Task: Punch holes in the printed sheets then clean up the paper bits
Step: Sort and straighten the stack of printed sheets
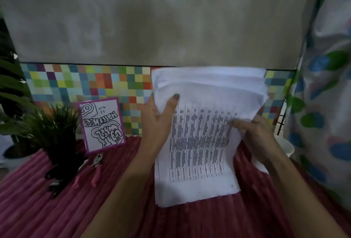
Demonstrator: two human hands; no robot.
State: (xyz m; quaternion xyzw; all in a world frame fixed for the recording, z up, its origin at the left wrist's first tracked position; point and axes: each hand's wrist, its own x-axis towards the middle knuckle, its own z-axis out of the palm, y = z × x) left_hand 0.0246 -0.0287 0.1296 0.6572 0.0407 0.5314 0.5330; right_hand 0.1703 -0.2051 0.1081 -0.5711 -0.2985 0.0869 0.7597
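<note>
A stack of printed sheets [199, 154], white with dense black table columns, stands tilted on its lower edge on the red ribbed cloth [57, 209]. My left hand [157, 121] grips its upper left side, thumb on the front page. On the right edge my right hand [254, 135] holds the sheets, fingers over the print. The top of the stack curls back. A pink-handled hole punch [96, 169] lies on the cloth to the left, apart from both hands.
A pink-framed doodle card [102, 125] leans by a dark potted plant [57, 139] at the left. A mosaic-coloured panel [85, 83] runs behind, under a grey wall. A white cup [284, 145] and a flowered curtain [322, 104] stand at the right.
</note>
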